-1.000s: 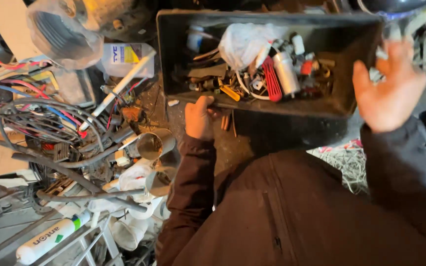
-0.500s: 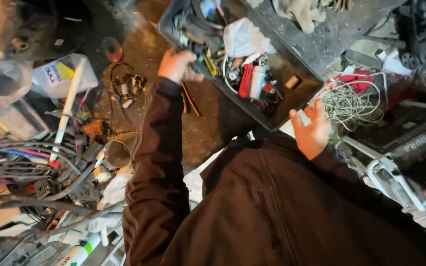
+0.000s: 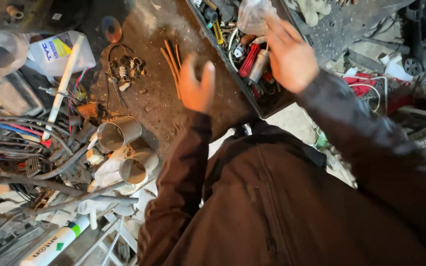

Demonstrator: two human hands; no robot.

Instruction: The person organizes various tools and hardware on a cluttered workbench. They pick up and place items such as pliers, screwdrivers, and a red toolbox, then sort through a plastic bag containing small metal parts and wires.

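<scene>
My left hand (image 3: 196, 87) hovers blurred above the dirty bench top, just left of a black parts bin (image 3: 232, 64), fingers loosely apart and holding nothing. My right hand (image 3: 289, 56) is open, palm down, over the bin's contents: a red ribbed part (image 3: 249, 60), a white cylinder (image 3: 259, 65), a yellow-handled tool (image 3: 217, 32) and a clear plastic bag (image 3: 250, 16). A few orange rods (image 3: 172, 61) lie on the bench beside my left hand. My dark jacket fills the lower frame.
Two metal cups (image 3: 119, 132) sit left of my arm, with a tangle of wires (image 3: 11, 135) beyond. A white jug (image 3: 57, 49), a white tube (image 3: 64, 86), a sealant cartridge (image 3: 50, 244) and small hardware (image 3: 126, 69) lie about. Red cloth and cables (image 3: 371, 86) crowd the right.
Both hands let go of the black bin's edges and lifted. The right hand moved from the bin's near corner to above its contents. The view shifted so the bin sits farther up-right.
</scene>
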